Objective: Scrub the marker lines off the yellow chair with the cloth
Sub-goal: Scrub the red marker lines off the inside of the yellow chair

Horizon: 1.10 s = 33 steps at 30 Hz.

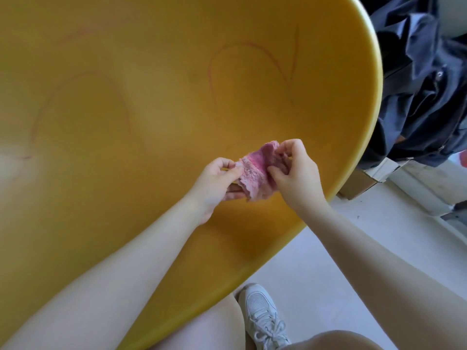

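Both hands hold the cloth above the yellow chair, near its right rim. My left hand pinches the cloth's left edge between thumb and curled fingers; my right hand has its fingers and thumb curled round the right side, so the fabric is stretched and partly bunched between the two. The cloth is small, pink, and fuzzy, with a darker pink stain across its middle. It does not touch the seat at this moment, as far as I can tell.

Marker lines show as thin red curves on the chair: one loop toward the upper right of the seat, a second, fainter arc toward the left, and a short trace near the left edge.

Handling, as I judge it: the cloth is light, limp, and soft; it will fold wherever I press it and offers no stiffness of its own. It is best gathered into a pad under my fingertips, clean face down, rather than held by an edge. The chair's surface looks smooth, hard, and curved, so the pad may slide easily; firm pressure should be needed over each line.

Beyond the right rim lie dark bundled fabric and a cardboard box; my white sneaker rests on the pale floor.
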Motion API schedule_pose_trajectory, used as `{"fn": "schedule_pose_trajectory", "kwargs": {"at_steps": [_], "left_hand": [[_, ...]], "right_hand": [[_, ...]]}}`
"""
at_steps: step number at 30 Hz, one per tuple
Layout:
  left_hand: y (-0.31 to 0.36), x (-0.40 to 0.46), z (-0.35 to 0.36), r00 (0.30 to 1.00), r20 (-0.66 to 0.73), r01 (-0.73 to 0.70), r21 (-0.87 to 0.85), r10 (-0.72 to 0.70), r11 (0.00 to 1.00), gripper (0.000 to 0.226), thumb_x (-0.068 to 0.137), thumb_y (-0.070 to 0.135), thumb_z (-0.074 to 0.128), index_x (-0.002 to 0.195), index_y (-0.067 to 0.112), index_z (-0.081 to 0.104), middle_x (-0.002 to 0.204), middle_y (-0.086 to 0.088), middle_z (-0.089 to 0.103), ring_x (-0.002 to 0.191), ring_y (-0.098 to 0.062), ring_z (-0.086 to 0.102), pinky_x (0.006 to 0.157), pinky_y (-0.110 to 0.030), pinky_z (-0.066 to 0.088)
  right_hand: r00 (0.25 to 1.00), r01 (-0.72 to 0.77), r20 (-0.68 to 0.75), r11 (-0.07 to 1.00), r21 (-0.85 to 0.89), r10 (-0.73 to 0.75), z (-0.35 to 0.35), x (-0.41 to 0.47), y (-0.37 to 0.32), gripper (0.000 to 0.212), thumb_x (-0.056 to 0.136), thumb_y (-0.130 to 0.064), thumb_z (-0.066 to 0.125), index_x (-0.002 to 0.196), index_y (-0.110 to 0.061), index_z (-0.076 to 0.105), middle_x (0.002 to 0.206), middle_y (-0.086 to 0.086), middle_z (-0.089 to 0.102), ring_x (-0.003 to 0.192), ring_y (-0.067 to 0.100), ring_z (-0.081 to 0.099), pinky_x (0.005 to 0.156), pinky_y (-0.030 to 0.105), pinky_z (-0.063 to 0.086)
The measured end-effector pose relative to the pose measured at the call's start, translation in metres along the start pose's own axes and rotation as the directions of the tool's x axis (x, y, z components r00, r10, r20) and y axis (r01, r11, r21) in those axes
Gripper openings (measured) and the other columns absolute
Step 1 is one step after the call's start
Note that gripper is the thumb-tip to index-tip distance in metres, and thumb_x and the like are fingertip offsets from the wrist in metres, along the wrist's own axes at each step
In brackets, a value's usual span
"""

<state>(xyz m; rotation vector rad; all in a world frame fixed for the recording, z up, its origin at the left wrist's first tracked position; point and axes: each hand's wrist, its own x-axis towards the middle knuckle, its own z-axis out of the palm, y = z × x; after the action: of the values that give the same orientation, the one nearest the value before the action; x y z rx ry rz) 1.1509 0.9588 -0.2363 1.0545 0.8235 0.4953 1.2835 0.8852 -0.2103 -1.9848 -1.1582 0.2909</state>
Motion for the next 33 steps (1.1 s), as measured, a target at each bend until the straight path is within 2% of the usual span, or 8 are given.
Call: {"fn": "schedule_pose_trajectory", "kwargs": {"at_steps": [6, 12, 14, 17, 20, 25, 30, 33], "left_hand": [[0.002, -0.004, 0.014, 0.966, 0.251, 0.110, -0.165, -0.066, 0.980, 0.026, 0.100, 0.020, 0.035, 0.098, 0.010, 0.059, 0.097, -0.007, 0.067, 0.081, -0.017, 0.067, 0.081, -0.031, 0.053], [0.001, 0.003, 0.020, 0.983, 0.164, -0.113, 0.182, 0.083, 0.977, 0.021, 0.098, 0.018, 0.044, 0.094, 0.022, 0.065, 0.099, 0.007, 0.067, 0.104, -0.005, 0.059, 0.095, -0.025, 0.041], [-0.004, 0.015, 0.014, 0.985, 0.072, -0.172, 0.450, 0.156, 0.876, 0.012, 0.093, 0.016, 0.054, 0.102, 0.017, 0.062, 0.103, 0.002, 0.064, 0.104, -0.012, 0.058, 0.092, -0.027, 0.042], [-0.020, 0.029, 0.004, 0.991, 0.125, -0.093, 0.882, -0.039, 0.462, 0.074, 0.083, 0.040, 0.065, 0.144, 0.015, 0.030, 0.150, -0.004, 0.032, 0.136, -0.021, 0.033, 0.109, -0.031, 0.030], [-0.030, 0.033, 0.004, 0.982, 0.137, -0.118, 0.983, -0.130, 0.143, 0.101, 0.078, 0.059, 0.061, 0.151, 0.018, 0.004, 0.158, 0.000, -0.007, 0.145, -0.019, 0.003, 0.116, -0.037, 0.017], [-0.028, 0.042, 0.002, 0.977, 0.171, -0.162, 0.984, -0.130, 0.077, 0.106, 0.074, 0.062, 0.062, 0.150, 0.020, 0.001, 0.157, 0.002, -0.013, 0.145, -0.015, -0.003, 0.114, -0.035, 0.020], [-0.029, 0.042, -0.009, 0.957, 0.231, -0.219, 0.972, -0.173, 0.086, 0.115, 0.069, 0.061, 0.068, 0.150, 0.023, -0.004, 0.155, 0.004, -0.020, 0.144, -0.012, -0.010, 0.115, -0.032, 0.014], [-0.030, 0.043, -0.012, 0.950, 0.246, -0.232, 0.968, -0.192, 0.094, 0.119, 0.067, 0.060, 0.070, 0.149, 0.024, -0.007, 0.154, 0.006, -0.023, 0.144, -0.012, -0.013, 0.116, -0.033, 0.013]], "right_hand": [[0.948, 0.310, 0.168, 0.912, -0.271, -0.272, 0.006, -0.016, 0.014, 0.038, 0.075, -0.016, 0.072, 0.109, -0.007, 0.060, 0.103, 0.007, 0.063, 0.088, 0.025, 0.057, 0.071, 0.020, 0.038], [0.788, 0.607, 0.214, 0.670, -0.427, -0.577, -0.022, -0.002, 0.018, 0.031, 0.078, -0.004, 0.053, 0.107, -0.005, 0.062, 0.095, 0.003, 0.070, 0.072, 0.028, 0.059, 0.062, 0.032, 0.050], [0.789, 0.605, 0.245, 0.639, -0.476, -0.564, -0.035, 0.019, 0.027, 0.025, 0.091, -0.014, 0.043, 0.098, -0.007, 0.066, 0.098, 0.005, 0.069, 0.077, 0.028, 0.060, 0.063, 0.039, 0.051], [0.905, 0.412, 0.181, 0.689, -0.597, -0.385, -0.046, 0.049, 0.039, 0.028, 0.096, -0.020, 0.044, 0.090, -0.005, 0.067, 0.095, 0.012, 0.063, 0.084, 0.031, 0.057, 0.068, 0.042, 0.049], [0.943, 0.308, 0.324, 0.589, -0.747, -0.082, -0.037, 0.048, 0.049, 0.027, 0.095, -0.022, 0.044, 0.101, -0.009, 0.067, 0.104, 0.011, 0.055, 0.099, 0.030, 0.045, 0.075, 0.041, 0.045], [0.896, 0.331, 0.443, 0.643, -0.691, 0.014, -0.011, 0.004, 0.045, 0.030, 0.098, -0.031, 0.040, 0.109, -0.019, 0.066, 0.110, 0.004, 0.050, 0.100, 0.025, 0.039, 0.070, 0.034, 0.038], [0.884, 0.434, 0.441, 0.623, -0.650, -0.156, 0.006, -0.037, 0.042, 0.006, 0.072, -0.022, 0.076, 0.068, -0.020, 0.071, 0.083, 0.000, 0.061, 0.068, 0.026, 0.051, 0.049, 0.029, 0.029], [0.847, 0.505, 0.495, 0.584, -0.636, -0.193, 0.002, -0.028, 0.048, 0.027, 0.083, -0.026, 0.049, 0.071, -0.022, 0.072, 0.082, -0.002, 0.063, 0.069, 0.025, 0.054, 0.052, 0.027, 0.034]]}}
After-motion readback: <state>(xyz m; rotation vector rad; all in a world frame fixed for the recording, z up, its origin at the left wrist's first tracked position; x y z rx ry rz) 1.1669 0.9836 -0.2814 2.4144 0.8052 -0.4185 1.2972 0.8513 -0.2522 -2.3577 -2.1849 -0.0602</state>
